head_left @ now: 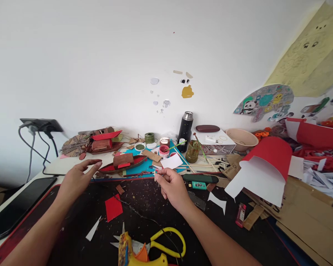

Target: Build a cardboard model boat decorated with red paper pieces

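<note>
My right hand (170,184) is raised over the back of the dark mat, pinching a small pale wooden piece (155,176) between thumb and fingertips. My left hand (79,179) hovers at the left with fingers apart and nothing in it, its fingertips near the bow of a small model boat (123,162) with a brown cabin. Behind that boat, a second model boat (101,144) with a red roof stands by the wall. A red corrugated piece (113,208) lies on the mat between my arms.
Yellow-handled scissors (168,242) and a glue gun (138,255) lie at the front. Paint jars (164,150), a black flask (185,129) and a brush jar (192,152) stand at the back. Cardboard (308,207) and a red-and-white paper roll (266,166) are right; a phone (16,207) is left.
</note>
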`<state>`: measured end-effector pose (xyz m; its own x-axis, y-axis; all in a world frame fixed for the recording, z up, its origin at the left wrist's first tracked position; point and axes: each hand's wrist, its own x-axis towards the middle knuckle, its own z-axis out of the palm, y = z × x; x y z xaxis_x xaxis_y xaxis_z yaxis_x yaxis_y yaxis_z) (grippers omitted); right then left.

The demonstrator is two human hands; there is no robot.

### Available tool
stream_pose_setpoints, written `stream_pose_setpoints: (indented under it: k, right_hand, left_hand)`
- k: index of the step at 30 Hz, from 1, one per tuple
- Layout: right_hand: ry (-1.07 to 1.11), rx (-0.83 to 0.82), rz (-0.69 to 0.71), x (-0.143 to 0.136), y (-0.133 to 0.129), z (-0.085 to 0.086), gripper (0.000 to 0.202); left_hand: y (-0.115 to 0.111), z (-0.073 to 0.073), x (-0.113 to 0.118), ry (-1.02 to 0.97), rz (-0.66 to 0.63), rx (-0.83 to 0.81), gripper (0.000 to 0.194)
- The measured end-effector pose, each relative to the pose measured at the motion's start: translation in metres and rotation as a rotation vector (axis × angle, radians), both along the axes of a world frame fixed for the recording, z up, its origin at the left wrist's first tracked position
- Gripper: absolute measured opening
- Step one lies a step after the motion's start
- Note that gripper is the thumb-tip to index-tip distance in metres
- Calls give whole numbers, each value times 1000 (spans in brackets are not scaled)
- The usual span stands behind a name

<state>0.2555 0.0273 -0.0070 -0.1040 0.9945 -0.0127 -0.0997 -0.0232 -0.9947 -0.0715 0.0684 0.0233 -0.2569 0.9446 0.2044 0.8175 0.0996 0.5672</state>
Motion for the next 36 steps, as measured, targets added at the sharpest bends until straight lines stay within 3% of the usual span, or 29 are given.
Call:
stream_pose_setpoints:
  k: [4,7,15,19,23,30,36]
  right_hand:
    - [1,-10,16,-1,0,-1,37]
    - [-3,-16,30,-1,-1,-1,35]
    - [-78,17,68,0,-3,-2,29]
    - [-234,141,65,0,-6,0,21]
    - [-375,233,89,-2,-9,1,13]
    - [-534,287,118,-4,-13,2,7]
    - [-474,294,88,-2,-12,2,12]
  left_hand:
    - [-8,5,8,34,144,64,47]
    - [-18,12,26,-10,126,103,42]
    - [-29,35,85,-209,-334,-66,53]
    - [-29,33,106,-225,-511,-143,52]
    - [-33,26,117,-214,-600,-136,45]
    - [-39,21,118,-223,-624,-177,44]
    - [-41,22,121,-407,-472,-148,45]
